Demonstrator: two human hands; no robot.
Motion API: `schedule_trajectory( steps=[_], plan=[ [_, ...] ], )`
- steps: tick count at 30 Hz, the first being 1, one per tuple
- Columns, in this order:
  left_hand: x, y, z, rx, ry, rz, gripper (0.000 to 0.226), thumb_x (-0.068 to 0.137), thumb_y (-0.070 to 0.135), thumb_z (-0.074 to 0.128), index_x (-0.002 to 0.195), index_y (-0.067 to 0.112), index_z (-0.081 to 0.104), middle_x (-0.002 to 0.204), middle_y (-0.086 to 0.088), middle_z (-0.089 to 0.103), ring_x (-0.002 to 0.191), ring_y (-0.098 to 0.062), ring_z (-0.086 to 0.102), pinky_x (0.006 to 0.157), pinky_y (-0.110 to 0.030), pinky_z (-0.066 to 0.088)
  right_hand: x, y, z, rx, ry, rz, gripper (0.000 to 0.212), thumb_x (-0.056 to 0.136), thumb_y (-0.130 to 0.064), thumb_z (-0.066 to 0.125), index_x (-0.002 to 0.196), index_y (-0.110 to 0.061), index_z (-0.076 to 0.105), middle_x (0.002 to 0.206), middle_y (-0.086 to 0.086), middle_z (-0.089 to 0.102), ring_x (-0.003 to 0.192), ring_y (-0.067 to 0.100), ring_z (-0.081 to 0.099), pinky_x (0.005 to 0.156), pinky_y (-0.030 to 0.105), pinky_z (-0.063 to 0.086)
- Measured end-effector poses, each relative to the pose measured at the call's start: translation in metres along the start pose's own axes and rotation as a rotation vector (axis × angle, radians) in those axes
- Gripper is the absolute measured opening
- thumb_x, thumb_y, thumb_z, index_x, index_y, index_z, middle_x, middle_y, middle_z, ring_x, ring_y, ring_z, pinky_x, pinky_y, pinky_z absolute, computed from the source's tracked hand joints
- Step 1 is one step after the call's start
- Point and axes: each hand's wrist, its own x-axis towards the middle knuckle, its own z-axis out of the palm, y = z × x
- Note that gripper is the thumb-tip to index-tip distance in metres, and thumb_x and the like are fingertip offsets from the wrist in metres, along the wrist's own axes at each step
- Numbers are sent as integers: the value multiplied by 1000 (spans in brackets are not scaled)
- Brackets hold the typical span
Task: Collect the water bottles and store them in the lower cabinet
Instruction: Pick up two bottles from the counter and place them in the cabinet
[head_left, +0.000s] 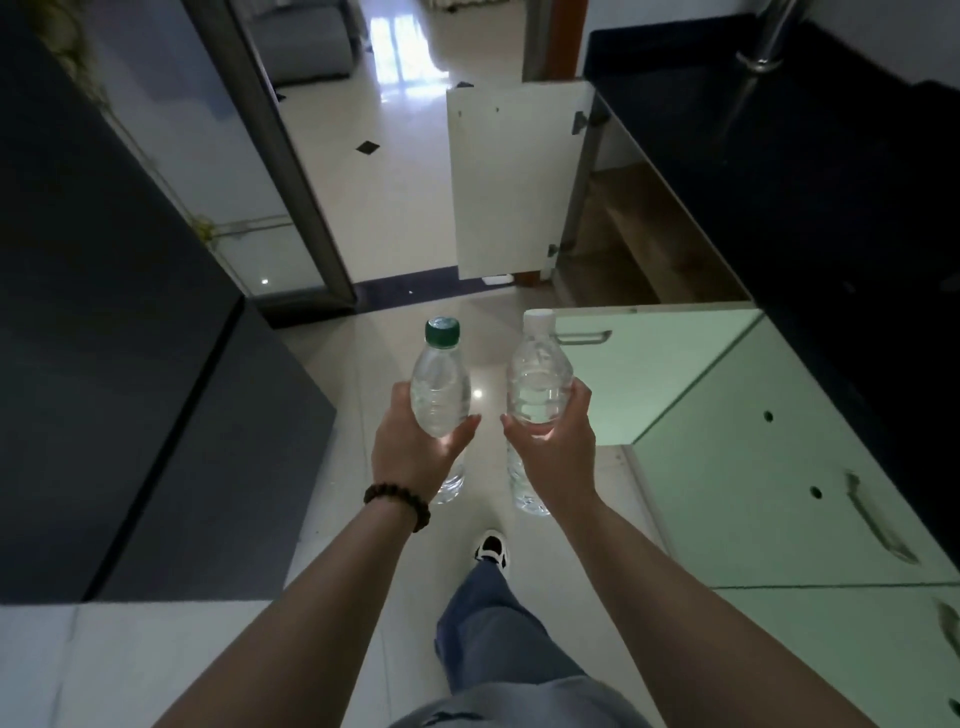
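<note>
Head view, looking down over both outstretched forearms. The left hand (410, 447) wraps its fingers and thumb round the lower body of the green-capped bottle (440, 387). The bottle's long axis runs roughly from 6 to 12 o'clock, cap toward 12, base hidden partly behind the palm. The right hand (553, 441) curls round the white-capped bottle (537, 379) in the same way. That bottle's axis lies nearly parallel to the first, cap toward 12 o'clock, base showing below the hand at 6. The two bottles are held side by side, near each other but apart, above the pale tiled floor (395, 171). A beaded bracelet (397, 504) circles the left wrist. At 1 o'clock from the bottles a white cabinet door (506, 176) stands swung open beneath the dark countertop (779, 171). Pale green cabinet fronts (737, 457) lie at 3 o'clock. A shoe (491, 551) and a jeans leg (498, 639) appear at 6 o'clock.
</note>
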Motion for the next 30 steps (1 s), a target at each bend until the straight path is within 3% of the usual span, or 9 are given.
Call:
schedule_trajectory(
  steps=[3, 12, 17, 23, 26, 30],
  plan=[
    [64, 10, 0, 34, -8, -2, 61, 69, 43, 82, 113, 16, 47, 97, 1, 61, 84, -18, 61, 68, -27, 47, 62, -18, 25, 45, -32, 66, 75, 72, -38, 78, 128, -26, 31, 118, 2, 55, 97, 21, 62, 80, 29, 54],
    [209, 45, 15, 51, -44, 0, 61, 68, 45, 82, 114, 21, 50, 88, 12, 57, 77, -9, 59, 58, -15, 40, 205, -65, 61, 152, 33, 105, 68, 72, -34, 78, 125, -29, 35, 114, -4, 56, 96, 16, 62, 83, 35, 54],
    [288, 56, 38, 21, -130, 18, 61, 65, 48, 82, 113, 30, 48, 97, 11, 61, 88, -12, 63, 73, -35, 57, 265, -70, 71, 210, 103, 156, 67, 74, -27, 78, 125, -31, 35, 111, -7, 57, 94, 11, 63, 78, 25, 50],
    [397, 71, 71, -46, -342, 76, 62, 65, 46, 82, 113, 34, 46, 99, 14, 61, 92, -11, 64, 80, -35, 57, 339, -73, 86, 157, 301, 260, 66, 76, -24, 78, 126, -22, 36, 101, -7, 60, 85, 8, 59, 75, 20, 40],
    [452, 75, 85, -66, -491, 106, 64, 61, 49, 81, 113, 36, 47, 101, 13, 64, 91, -10, 65, 81, -40, 58, 372, -77, 103, 105, 444, 345, 58, 74, -28, 78, 115, -17, 39, 100, 1, 65, 87, 16, 63, 76, 23, 41],
    [512, 93, 97, -49, -671, 157, 57, 68, 41, 82, 109, 42, 43, 95, 24, 55, 89, -2, 58, 83, -36, 55, 401, -85, 125, 104, 591, 445, 52, 73, -27, 78, 104, -23, 37, 98, -1, 63, 86, 16, 62, 69, 24, 41]
  ],
)
